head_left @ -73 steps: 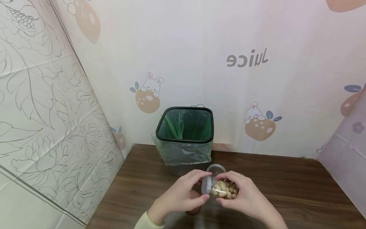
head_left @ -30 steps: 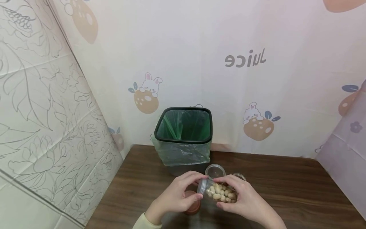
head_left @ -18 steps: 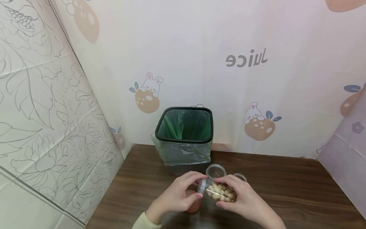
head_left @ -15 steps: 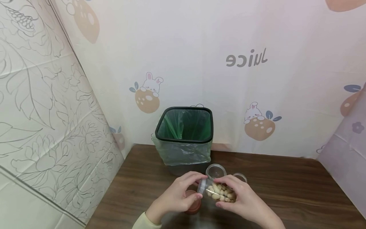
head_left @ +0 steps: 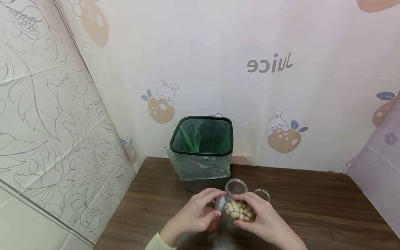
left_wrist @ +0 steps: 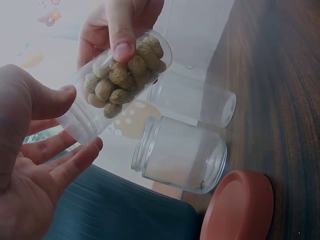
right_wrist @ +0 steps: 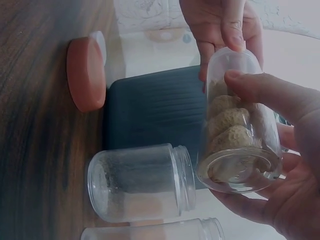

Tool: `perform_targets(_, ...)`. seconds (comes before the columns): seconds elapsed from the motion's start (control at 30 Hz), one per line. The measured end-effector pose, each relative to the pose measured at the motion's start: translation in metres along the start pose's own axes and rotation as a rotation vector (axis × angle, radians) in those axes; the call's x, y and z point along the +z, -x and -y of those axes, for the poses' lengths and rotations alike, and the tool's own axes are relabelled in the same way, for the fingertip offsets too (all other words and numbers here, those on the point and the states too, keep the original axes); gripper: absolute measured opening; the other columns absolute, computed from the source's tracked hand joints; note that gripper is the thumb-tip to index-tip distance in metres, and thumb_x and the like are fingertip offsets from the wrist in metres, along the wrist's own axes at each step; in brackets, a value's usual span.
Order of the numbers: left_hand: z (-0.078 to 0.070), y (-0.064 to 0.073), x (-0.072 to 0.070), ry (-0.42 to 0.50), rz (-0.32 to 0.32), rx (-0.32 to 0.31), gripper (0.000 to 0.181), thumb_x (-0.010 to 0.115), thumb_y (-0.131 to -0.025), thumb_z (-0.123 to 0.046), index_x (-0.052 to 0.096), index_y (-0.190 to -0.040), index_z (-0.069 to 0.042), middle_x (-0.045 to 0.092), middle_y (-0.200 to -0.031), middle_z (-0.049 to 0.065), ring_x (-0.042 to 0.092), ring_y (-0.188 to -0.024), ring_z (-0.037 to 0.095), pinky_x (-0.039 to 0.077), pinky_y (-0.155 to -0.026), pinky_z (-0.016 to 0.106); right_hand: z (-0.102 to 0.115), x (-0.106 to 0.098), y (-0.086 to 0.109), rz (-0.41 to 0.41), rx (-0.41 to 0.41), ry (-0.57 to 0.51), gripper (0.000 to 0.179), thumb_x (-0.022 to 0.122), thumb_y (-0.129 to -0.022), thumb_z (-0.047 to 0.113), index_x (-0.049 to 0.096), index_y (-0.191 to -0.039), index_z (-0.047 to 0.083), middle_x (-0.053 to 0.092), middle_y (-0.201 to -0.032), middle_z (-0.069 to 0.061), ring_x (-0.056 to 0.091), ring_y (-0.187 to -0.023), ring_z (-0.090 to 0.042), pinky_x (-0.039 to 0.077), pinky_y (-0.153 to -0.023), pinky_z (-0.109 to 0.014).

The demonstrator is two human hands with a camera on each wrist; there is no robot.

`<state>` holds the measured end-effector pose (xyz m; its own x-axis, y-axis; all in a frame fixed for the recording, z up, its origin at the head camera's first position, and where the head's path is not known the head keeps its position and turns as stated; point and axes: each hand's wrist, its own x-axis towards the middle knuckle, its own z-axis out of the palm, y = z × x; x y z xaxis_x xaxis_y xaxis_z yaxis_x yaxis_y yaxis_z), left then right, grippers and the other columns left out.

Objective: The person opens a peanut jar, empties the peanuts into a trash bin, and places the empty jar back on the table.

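A clear jar of peanuts [head_left: 239, 210] is held tilted on its side above the table, its capped end toward my left hand. My right hand [head_left: 262, 218] grips the jar's body near the base, thumb and fingers around it. My left hand [head_left: 192, 212] pinches the jar's translucent lid [head_left: 220, 203] between thumb and fingertips. In the left wrist view the lid [left_wrist: 82, 122] sits on the jar's mouth. Below the hands lies a reddish-brown round lid [left_wrist: 240, 207]. Two clear, lidless jars stand behind: a wider jar [left_wrist: 182, 155] and a narrower jar [left_wrist: 200, 100].
A dark bin [head_left: 200, 184] lined with a green bag stands at the back, behind the jars. The brown wooden table [head_left: 306, 201] meets a printed wall covering [head_left: 243, 97]. Something whitish [right_wrist: 101, 47] sits against the reddish-brown lid.
The peanut jar has shifted slightly left and changed tilt while both hands keep hold of it. The narrower jar's rim, mostly covered at first, now shows beyond my right hand.
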<state>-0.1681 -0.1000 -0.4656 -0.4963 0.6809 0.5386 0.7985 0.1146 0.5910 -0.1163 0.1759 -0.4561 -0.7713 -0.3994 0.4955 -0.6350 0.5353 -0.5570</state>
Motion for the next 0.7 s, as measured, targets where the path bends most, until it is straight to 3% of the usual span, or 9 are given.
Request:
perform_targets(0.2,0.0018,0.0011,0.0030,-0.025,-0.025,-0.013,0.053,0.075,-0.102,-0.008,0.058,-0.153,-0.003,0.066,-0.140,0.016,0.072,-0.109,0.018,0.062,-0.088,0.024,0.0024,0.0059,0.0006,-0.042,-0.005,0.026,0.069,0.103,-0.073,0.014,0.069,-0.133,0.022,0.068,-0.125,0.012,0.065,-0.102,-0.005,0.059,-0.082,-0.023)
perform_targets(0.37,0.0036,0.0025,0.0057,-0.095,-0.075,-0.008,0.048,0.077,-0.102,-0.013,0.064,-0.145,0.003,0.072,-0.126,0.012,0.073,-0.093,0.016,0.061,-0.082,0.020,0.0041,0.0068,0.0012,-0.070,-0.002,0.063,0.073,0.106,-0.068,0.014,0.069,-0.130,0.026,0.067,-0.125,0.015,0.064,-0.104,-0.005,0.059,-0.084,-0.023)
perform_targets(0.5,0.0035,0.0023,0.0063,-0.088,-0.084,-0.013,0.047,0.075,-0.103,-0.017,0.065,-0.146,0.001,0.073,-0.124,0.010,0.070,-0.093,0.008,0.062,-0.080,0.022,0.0046,0.0066,0.0015,-0.066,0.004,0.048,0.073,0.105,-0.069,0.012,0.070,-0.130,0.024,0.067,-0.124,0.014,0.065,-0.103,-0.005,0.060,-0.083,-0.024)
perform_targets(0.7,0.0005,0.0003,0.0054,-0.046,-0.067,-0.084,0.048,0.071,-0.107,-0.020,0.063,-0.150,0.000,0.072,-0.126,0.007,0.067,-0.095,0.005,0.064,-0.080,0.028,0.0043,0.0050,0.0015,-0.069,0.009,0.029,0.070,0.105,-0.069,0.011,0.071,-0.130,0.019,0.067,-0.125,0.013,0.066,-0.103,-0.005,0.060,-0.083,-0.023)
